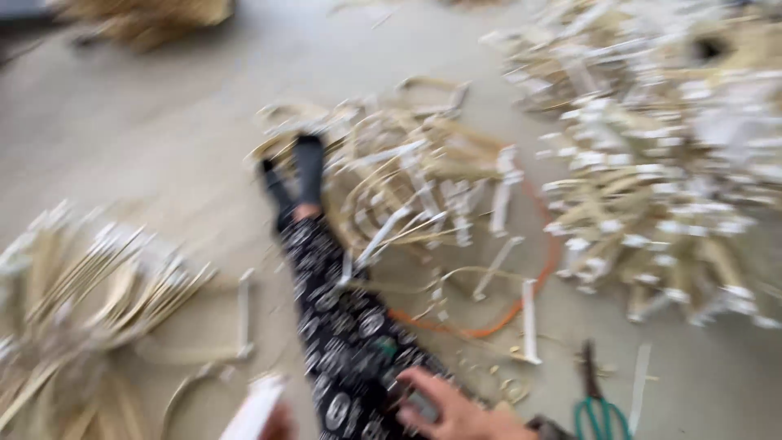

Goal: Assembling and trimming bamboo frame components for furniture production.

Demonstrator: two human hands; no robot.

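The whole view is blurred by motion. My right hand [452, 407] lies on my thigh at the bottom middle, fingers spread over the black patterned trousers [342, 326], with something small and grey under the fingertips. Only a sliver of my left hand [281, 425] shows at the bottom edge, against a flat white strip [254, 407] that it seems to hold. My leg stretches away to black socks [297, 175]. Beyond my feet lies a tangle of pale cane loops with white tags [423, 179].
Green-handled cutters [599, 407] lie on the floor to the right of my hand. An orange cord [521, 301] curves past the leg. Heaps of pale strips sit at the left [90, 301] and right [660, 163]. The floor [163, 122] is grey.
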